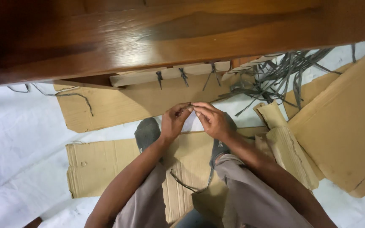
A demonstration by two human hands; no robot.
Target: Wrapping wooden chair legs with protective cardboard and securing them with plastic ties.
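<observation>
Strap end [190, 106], thin and dark, sits pinched between your two hands in mid-scene, just near of the wooden furniture [182, 38]. Your left hand [174, 120] presses thumb and fingers together on it; your right hand [210, 119] nips it from the other side, fingertips touching. Judged step: working or knotting the strap. Similar ties [183, 77] bind a pale slat [170, 75] under the wood. Loose straps [275, 76] lie far right, cardboard sheets [106, 162] underfoot. Further handling calls for steady tension and both pinches kept close
</observation>
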